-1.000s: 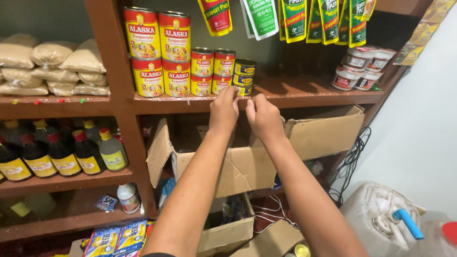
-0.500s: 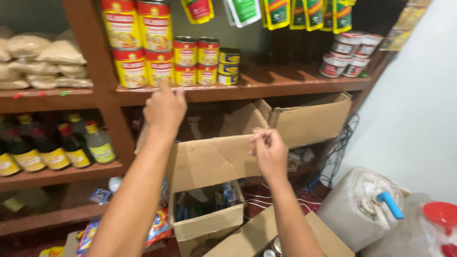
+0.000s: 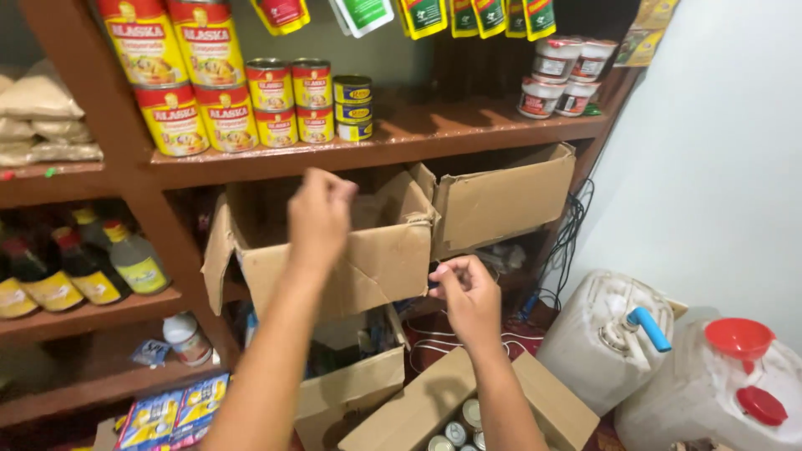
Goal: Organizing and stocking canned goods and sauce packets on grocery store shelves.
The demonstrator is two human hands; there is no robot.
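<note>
Head view of a wooden shelf unit. The left hand (image 3: pixel 320 215) is raised in front of the open cardboard box (image 3: pixel 368 250) on the middle shelf, its fingers curled loosely together and its back to the camera; whether anything lies inside the fingers cannot be told. The right hand (image 3: pixel 468 299) is lower, just beside the box's front right corner, with thumb and fingers pinched narrow near the box wall; nothing can be made out between them. The box stands under the upper shelf board (image 3: pixel 401 142), its flaps folded outward; the left forearm covers part of its front wall. A second cardboard box (image 3: pixel 501 196) stands just right of the first, its flap touching it. On the upper shelf board stand tall red-and-yellow cans (image 3: pixel 188 79) stacked in two tiers, smaller red cans (image 3: pixel 288 100) beside them, small yellow tins (image 3: pixel 352 107) and, well apart to the right, white tubs (image 3: pixel 564 75). Sachets (image 3: pixel 468 17) hang above. On the left shelf section stand dark sauce bottles (image 3: pixel 75 267) and above them pale bags (image 3: pixel 38 113). On the floor lie a lower open box holding cans (image 3: pixel 464 422), two white jerrycans (image 3: pixel 610 342) and a red funnel (image 3: pixel 739 338).
</note>
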